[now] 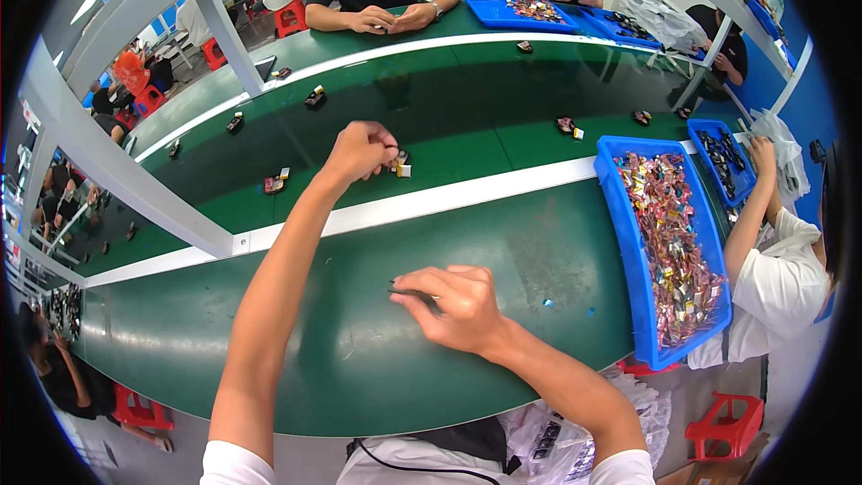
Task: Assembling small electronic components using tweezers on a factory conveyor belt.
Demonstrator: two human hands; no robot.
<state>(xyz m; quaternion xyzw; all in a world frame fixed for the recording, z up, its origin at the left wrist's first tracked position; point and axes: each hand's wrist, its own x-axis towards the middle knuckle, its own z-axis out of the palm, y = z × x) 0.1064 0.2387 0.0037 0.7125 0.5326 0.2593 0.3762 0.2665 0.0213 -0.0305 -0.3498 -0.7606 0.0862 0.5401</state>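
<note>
My left hand (361, 153) reaches over the green conveyor belt, its fingers closed in a pinch at a small dark part with a yellow-and-white tab (403, 168). The fingertips partly hide that part. Lower down, above the green worktable (359, 341), my right hand (462, 310) is closed around dark tweezers (418, 295) whose tips point left. To the right of this hand stands a long blue tray (642, 305) filled with small reddish parts, many with white or yellow tabs.
Several similar small parts lie along the belt (467, 112). A white rail (467, 199) divides belt from worktable, and a slanted white post (135, 180) rises at left. A smaller blue tray (750, 187) holds black parts. Co-workers sit opposite and at right. Red stools (725, 427) stand below.
</note>
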